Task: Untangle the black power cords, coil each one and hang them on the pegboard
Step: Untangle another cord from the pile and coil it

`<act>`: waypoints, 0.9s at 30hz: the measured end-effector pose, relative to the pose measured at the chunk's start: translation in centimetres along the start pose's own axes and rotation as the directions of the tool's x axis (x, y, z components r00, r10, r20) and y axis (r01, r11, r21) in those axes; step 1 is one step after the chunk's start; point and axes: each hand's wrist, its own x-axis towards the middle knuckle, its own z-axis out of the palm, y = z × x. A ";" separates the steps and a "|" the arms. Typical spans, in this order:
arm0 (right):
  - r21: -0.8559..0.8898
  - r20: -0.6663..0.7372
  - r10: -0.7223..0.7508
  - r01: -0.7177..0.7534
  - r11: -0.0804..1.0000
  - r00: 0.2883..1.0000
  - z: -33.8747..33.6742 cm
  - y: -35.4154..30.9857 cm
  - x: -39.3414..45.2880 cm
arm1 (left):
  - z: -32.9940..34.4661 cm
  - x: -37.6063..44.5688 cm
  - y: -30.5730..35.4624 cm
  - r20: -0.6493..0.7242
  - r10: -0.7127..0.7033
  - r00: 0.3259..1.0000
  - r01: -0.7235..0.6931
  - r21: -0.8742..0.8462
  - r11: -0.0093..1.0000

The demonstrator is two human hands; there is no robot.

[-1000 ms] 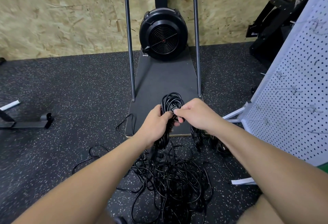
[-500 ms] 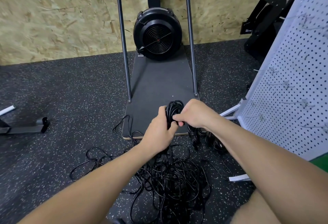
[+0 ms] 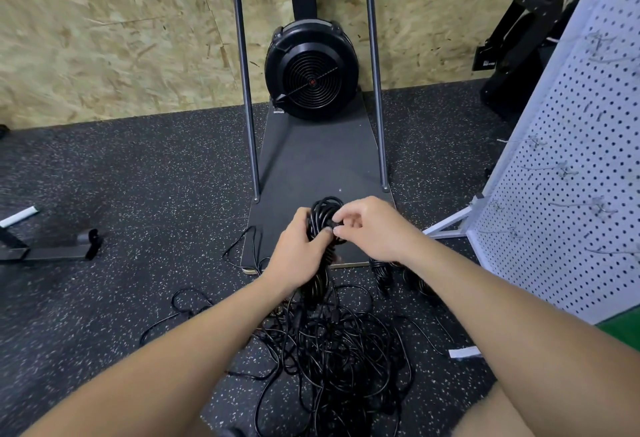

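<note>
Tangled cords (image 3: 332,360) lie on the floor (image 3: 138,194), nearest. Above them, left hand (image 3: 298,256) is closed around a coiled cord (image 3: 322,218); right hand (image 3: 370,229) pinches its top. Pegboard (image 3: 568,173) stands right.

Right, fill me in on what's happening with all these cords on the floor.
A person is coiling one black cord: the left hand holds the coiled bundle in a closed grip, while the right hand pinches a strand at its top. A large tangle of cords lies on the floor below. Two coiled bundles lie near the base of the white pegboard, whose visible hooks carry no cord.
</note>
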 end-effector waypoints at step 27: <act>0.395 -0.120 0.292 -0.224 0.891 0.949 3.0 -0.4 0.3 | -0.3 -0.1 0.3 0.187 0.105 0.977 -0.114 0.039 0.993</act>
